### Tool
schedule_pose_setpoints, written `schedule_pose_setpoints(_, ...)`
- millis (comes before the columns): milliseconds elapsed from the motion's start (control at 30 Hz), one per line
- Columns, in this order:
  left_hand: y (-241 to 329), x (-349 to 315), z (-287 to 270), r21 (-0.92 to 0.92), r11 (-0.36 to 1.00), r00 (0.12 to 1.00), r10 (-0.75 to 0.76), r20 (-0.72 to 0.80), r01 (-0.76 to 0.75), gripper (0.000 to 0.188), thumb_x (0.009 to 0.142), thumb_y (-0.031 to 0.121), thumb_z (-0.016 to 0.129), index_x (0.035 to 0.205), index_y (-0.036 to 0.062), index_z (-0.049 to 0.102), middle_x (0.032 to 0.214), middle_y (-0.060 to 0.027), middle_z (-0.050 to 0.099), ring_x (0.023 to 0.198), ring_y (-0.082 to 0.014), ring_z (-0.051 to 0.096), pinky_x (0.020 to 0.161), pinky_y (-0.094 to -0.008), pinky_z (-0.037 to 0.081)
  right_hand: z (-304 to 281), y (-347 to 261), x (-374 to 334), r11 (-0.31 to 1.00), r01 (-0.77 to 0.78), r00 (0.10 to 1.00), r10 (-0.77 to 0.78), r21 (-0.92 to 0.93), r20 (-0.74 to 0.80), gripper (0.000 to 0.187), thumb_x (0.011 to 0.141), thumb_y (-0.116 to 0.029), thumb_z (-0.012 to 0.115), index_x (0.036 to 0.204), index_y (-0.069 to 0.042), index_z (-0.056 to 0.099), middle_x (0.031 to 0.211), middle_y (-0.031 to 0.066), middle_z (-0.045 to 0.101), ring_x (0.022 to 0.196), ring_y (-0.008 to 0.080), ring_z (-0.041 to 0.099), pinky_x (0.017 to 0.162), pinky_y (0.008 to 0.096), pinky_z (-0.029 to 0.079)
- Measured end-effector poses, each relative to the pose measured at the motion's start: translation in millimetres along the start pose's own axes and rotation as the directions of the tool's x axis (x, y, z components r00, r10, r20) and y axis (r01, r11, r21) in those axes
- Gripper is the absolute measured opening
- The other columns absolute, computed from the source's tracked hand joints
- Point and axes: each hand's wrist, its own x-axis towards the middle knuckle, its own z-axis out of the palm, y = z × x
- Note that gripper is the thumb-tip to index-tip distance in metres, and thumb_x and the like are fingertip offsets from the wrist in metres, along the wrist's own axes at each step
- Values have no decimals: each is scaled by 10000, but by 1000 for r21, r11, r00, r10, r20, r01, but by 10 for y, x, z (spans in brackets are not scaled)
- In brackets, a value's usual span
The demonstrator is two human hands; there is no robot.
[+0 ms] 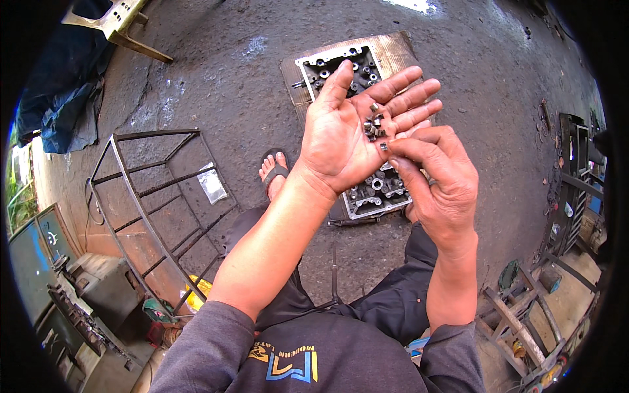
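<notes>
My left hand [341, 131] is held palm up with its fingers stretched out and spread. A small heap of metal valve collets [374, 124] lies loose on its palm. From the right, my right hand [436, 173] reaches over the palm with thumb and index finger pinched. One separate valve collet [384, 147] shows right at those fingertips, close to the palm's skin. Beneath the hands, a far cylinder head [337, 56] and a near cylinder head [377, 204] lie on the ground, both partly hidden by my hands.
Cardboard [396, 49] lies under the far cylinder head. To the left stands a black metal frame [141, 196], with a small clear packet [212, 185] beside it. A plastic chair [118, 23] is at the far left. Metal frames [524, 327] stand at the lower right.
</notes>
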Motion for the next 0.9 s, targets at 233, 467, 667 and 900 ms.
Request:
schedule_pose_setpoints(233, -43, -6, 48, -18, 1000, 997, 3, -81, -4, 857, 1080, 614, 291, 1515, -119, 372, 1508, -323, 468, 1392, -429, 503, 1187, -493, 430, -2, -72, -6, 989, 52, 991, -34, -141, 128, 205, 801, 44, 762, 982, -27, 700, 977, 129, 654, 905, 327, 683, 772, 413, 542)
schedule_pose_setpoints(467, -16, -19, 49, 15, 999, 993, 43, -112, -41, 857, 1078, 619, 277, 1500, -116, 399, 1490, -311, 498, 1380, -418, 522, 1176, -500, 438, 115, -41, 20, 990, 78, 995, -71, -118, 68, 189, 806, 22, 766, 978, -28, 707, 956, 125, 650, 871, 329, 673, 749, 416, 537)
schedule_pose_setpoints(667, 41, -18, 36, 61, 995, 992, 81, -100, -75, 839, 1071, 613, 279, 1505, -92, 415, 1503, -280, 503, 1388, -414, 514, 1190, -491, 410, 226, -123, 14, 984, -54, 998, 48, -170, -39, 162, 779, -13, 815, 915, -38, 730, 896, 85, 677, 823, 281, 685, 723, 383, 542)
schedule_pose_setpoints(900, 118, -45, 50, 173, 976, 988, 145, -53, -134, 813, 1070, 529, 296, 1564, -117, 279, 1620, -322, 311, 1513, -479, 302, 1267, -537, 287, 300, -179, 69, 986, -137, 991, 137, -92, -1, 143, 793, 8, 785, 915, -32, 723, 916, 105, 683, 814, 292, 689, 716, 368, 546)
